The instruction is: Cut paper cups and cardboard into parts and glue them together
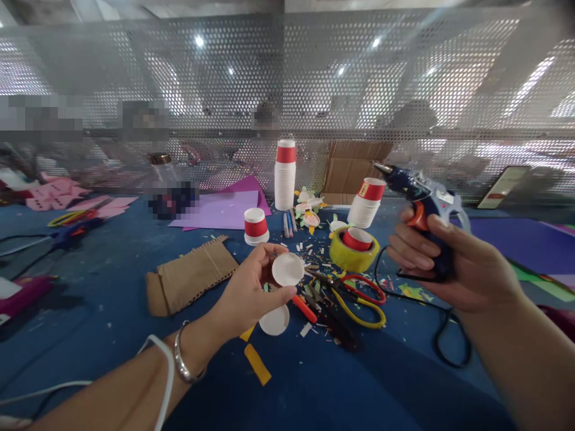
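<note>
White disc (pixel 288 269), pinched near the frame's center by the left hand (pixel 249 281), stretched in from lower left. Glue gun (pixel 429 200), gripped in the raised right hand (pixel 471 272), pointed toward upper left. Round, plain, flat face showing.

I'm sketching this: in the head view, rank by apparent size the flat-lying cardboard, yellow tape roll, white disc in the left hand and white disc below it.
1. Flat-lying cardboard
2. Yellow tape roll
3. Held white disc (left hand) and lower white disc: too alike to rank, the held one being nearer.
</note>
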The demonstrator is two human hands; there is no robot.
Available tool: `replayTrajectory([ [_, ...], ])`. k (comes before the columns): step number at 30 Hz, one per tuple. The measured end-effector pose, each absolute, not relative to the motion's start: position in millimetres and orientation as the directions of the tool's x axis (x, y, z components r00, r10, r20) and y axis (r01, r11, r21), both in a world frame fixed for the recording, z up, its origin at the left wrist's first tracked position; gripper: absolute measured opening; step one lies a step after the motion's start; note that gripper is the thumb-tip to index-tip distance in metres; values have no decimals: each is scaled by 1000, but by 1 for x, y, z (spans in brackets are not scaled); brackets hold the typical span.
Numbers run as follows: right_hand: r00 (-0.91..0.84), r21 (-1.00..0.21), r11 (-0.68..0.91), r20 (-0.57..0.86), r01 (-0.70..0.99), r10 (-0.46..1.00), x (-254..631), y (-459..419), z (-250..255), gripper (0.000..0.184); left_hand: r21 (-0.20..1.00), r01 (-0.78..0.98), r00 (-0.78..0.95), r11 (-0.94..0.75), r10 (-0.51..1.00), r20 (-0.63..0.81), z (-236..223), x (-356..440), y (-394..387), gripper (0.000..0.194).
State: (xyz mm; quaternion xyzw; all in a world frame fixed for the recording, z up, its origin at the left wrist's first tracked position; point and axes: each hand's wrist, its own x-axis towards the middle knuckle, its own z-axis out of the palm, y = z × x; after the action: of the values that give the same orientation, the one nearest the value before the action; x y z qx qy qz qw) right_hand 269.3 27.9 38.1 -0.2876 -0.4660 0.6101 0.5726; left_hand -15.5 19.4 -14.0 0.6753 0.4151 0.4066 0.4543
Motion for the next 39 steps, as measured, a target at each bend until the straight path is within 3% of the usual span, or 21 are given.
replayTrajectory([
  [9,-200,-951,122,183,-283,963,266,31,26,13,936,259,390,-237,913,123,-8,-14,14,46],
  [14,-133,-974,143,167,-174,977,261,34,22,19,748,474,601,-465,792,112,4,-6,-7,50],
  [19,-48,-991,136,137,-22,989,258,36,23,35,610,501,742,-613,668,61,-3,2,-22,49],
  [27,70,-977,139,151,160,986,275,51,15,33,505,569,718,-649,691,80,-5,-5,-15,56],
  [32,76,-972,162,177,170,981,274,50,15,35,519,708,407,-479,877,255,-3,-27,24,17],
  [35,83,-973,180,193,146,978,271,47,18,28,526,749,310,-404,914,261,-10,-37,48,15],
  [39,82,-975,174,186,138,979,268,45,19,29,462,785,327,-413,909,258,-18,-37,61,19],
])
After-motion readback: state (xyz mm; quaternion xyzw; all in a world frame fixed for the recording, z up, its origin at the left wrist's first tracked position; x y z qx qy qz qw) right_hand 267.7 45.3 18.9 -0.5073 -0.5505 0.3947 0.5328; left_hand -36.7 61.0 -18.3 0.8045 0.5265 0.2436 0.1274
